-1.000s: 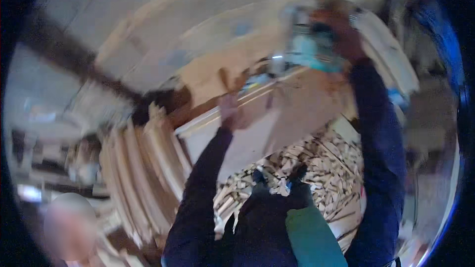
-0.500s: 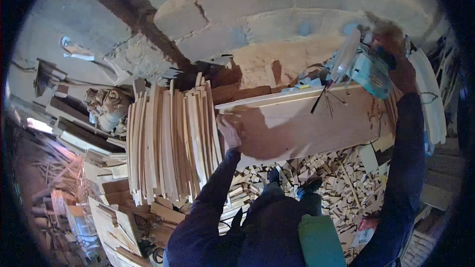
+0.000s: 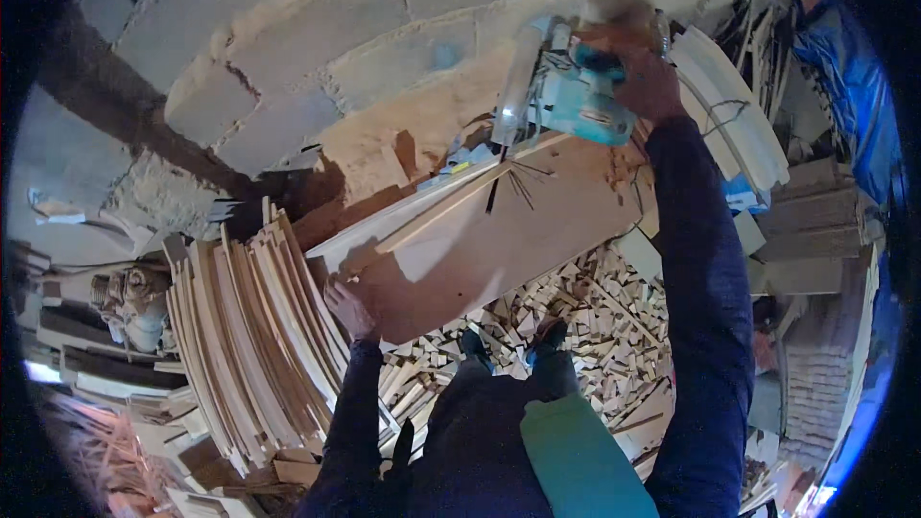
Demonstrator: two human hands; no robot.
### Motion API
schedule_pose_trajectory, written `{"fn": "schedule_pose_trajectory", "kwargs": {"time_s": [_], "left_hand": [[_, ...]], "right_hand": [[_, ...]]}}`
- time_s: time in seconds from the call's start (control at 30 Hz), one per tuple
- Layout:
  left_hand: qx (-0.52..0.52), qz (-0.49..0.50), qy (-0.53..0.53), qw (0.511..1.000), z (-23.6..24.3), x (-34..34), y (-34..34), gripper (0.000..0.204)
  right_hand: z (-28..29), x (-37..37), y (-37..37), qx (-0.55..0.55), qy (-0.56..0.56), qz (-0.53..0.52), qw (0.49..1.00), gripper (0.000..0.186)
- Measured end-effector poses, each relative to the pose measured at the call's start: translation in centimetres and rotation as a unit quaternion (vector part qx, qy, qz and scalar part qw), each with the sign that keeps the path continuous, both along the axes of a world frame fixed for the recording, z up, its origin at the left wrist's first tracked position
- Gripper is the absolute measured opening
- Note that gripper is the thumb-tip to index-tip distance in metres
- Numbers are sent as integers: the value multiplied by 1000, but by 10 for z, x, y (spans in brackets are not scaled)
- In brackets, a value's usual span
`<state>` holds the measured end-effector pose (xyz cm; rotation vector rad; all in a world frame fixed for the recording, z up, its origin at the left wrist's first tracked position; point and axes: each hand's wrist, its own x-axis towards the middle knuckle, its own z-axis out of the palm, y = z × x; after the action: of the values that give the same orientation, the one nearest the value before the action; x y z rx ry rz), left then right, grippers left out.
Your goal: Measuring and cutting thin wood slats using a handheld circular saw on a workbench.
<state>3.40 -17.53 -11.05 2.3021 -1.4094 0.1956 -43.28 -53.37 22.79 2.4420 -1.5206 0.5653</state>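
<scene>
Above the right end of a long wooden worktop, my right hand is closed round the handle of a teal power saw, which looks like a mitre saw. A clear tube or guard stands at the saw's left side; the blade cannot be made out. My left hand lies with fingers stretched out over the worktop's left end, beside a stack of long wooden strips. A pale wooden strip lies slanting along the worktop's back, its right end towards the saw.
Small wood offcuts cover the floor around my feet. A block wall rises behind the worktop. Long pale boards lean right of the saw, near a blue sheet. A dusty machine sits among timber at the left.
The view has swung to the right, so the worktop and saw appear farther left and tilted. The pale strip now lies at an angle to the worktop's back edge. My right hand stays on the saw.
</scene>
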Motion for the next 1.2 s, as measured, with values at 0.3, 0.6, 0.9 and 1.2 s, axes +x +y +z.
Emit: {"fn": "schedule_pose_trajectory", "kwargs": {"time_s": [0.3, 0.6, 0.9, 1.2], "left_hand": [[104, -195, -65, 973, -4, 3, -76, 50], [88, -302, -16, 949, 17, -50, -14, 50], [47, -337, 170, 925, 41, -230, 30, 34], [-5, -375, 444, 814, 39, -452, -20, 19]], "right_hand": [[8, 9, 13, -34, 1, 2, 999, 49], [0, -4, -5, 75, -32, 6, 997, 55], [-46, -38, 104, -189, -182, 34, 964, 43], [-305, -137, 278, 320, -766, -33, 557, 44]]}}
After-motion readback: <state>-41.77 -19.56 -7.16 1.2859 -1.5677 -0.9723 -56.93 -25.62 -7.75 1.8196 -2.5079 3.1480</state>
